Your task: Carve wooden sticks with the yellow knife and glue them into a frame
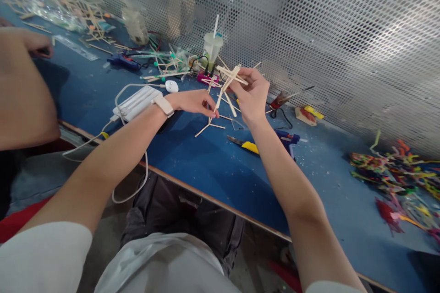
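A frame of thin pale wooden sticks [227, 83] is held up over the blue table [192, 155]. My right hand [252, 91] grips its upper part between thumb and fingers. Lower down, the fingers of my left hand [201, 103] pinch a thin stick of the same frame, which ends in a forked foot [210, 123] with two short sticks spreading from it. Beneath my right forearm lie a yellow utility knife [250, 147] and a blue glue gun [288, 137], partly hidden by the arm.
A white power bank [140, 103] with a cable lies left. Behind stand a cup with a straw [213, 45] and a pink socket block [208, 78]. Another blue glue gun [124, 61] lies farther left, near a person's arm [25, 87]. Colourful pipe cleaners [392, 169] lie right; perforated metal [309, 23] rises behind.
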